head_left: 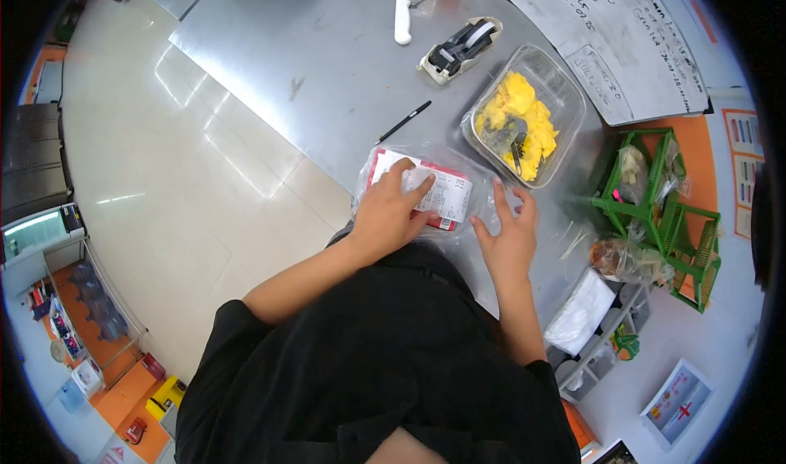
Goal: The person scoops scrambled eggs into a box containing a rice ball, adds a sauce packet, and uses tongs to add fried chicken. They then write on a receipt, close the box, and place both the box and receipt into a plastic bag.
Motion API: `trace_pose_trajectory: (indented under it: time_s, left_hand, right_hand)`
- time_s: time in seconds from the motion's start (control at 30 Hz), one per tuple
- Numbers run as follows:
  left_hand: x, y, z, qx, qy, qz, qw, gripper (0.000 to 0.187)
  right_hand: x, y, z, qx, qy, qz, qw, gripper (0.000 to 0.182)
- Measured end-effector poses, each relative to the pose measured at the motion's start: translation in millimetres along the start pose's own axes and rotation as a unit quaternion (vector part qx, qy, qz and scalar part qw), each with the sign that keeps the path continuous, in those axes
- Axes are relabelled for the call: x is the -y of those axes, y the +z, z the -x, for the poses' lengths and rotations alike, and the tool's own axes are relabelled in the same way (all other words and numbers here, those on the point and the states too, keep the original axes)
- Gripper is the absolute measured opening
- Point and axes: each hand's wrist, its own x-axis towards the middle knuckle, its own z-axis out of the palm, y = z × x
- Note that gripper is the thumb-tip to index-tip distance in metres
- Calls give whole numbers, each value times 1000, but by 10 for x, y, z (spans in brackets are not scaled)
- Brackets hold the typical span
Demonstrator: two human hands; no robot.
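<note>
A red and white package [450,192] with a printed paper slip on it lies on a clear plastic bag [479,177] at the near edge of the metal table. My left hand [391,210] rests on the package, fingers apart over the slip. My right hand [509,235] is just right of the package, its spread fingers at the plastic bag. A black pen [403,123] lies beyond the package. To the upper right stands a clear container [570,128] with yellow food [536,128] and a dark-handled utensil in it.
On the metal table [278,38] are a tape dispenser [461,50] and a white-handled knife [402,22]. A handwritten white sheet [606,38] is at the upper right. Green racks [655,185] with bagged items and a white packet [580,310] stand at the right.
</note>
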Motion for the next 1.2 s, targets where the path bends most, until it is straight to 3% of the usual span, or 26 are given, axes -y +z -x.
trace_pose_trajectory:
  time_s: [0.1, 0.2, 0.3, 0.5, 0.7, 0.9, 0.97, 1.03, 1.1, 1.2]
  left_hand:
    - [-35, -290, 68, -16, -38, 74, 996, 46]
    - [-27, -665, 122, -35, -93, 158, 982, 48]
    - [-38, -1031, 126, -78, -140, 196, 967, 46]
    - [-222, -1542, 19, -89, -162, 321, 929, 38]
    - [-390, -1648, -102, -70, -111, 350, 927, 37]
    - [-349, -1466, -232, 43, -102, 421, 900, 33]
    - [-371, -1360, -256, 96, -80, 457, 881, 34]
    - [-464, -1202, -276, 111, -52, 476, 871, 38]
    - [-491, -1120, -308, 123, 5, 449, 885, 50]
    - [-513, -1234, -332, 116, -21, 547, 829, 51]
  right_hand:
    - [-80, -55, 85, 146, 142, -103, 974, 68]
    - [-229, -78, 110, 139, 150, -250, 946, 72]
    - [-161, -283, 4, 82, 241, -491, 833, 66]
    - [-62, -729, -352, 13, 185, -677, 712, 51]
    - [56, -911, -494, -22, 117, -744, 657, 52]
    - [262, -552, -556, 74, 159, -731, 659, 55]
    - [521, -475, -509, 129, 168, -773, 598, 60]
    - [680, -324, -489, 106, 29, -757, 644, 63]
    - [781, -279, -480, 92, -7, -749, 656, 67]
    - [834, -342, -449, 91, 89, -758, 639, 73]
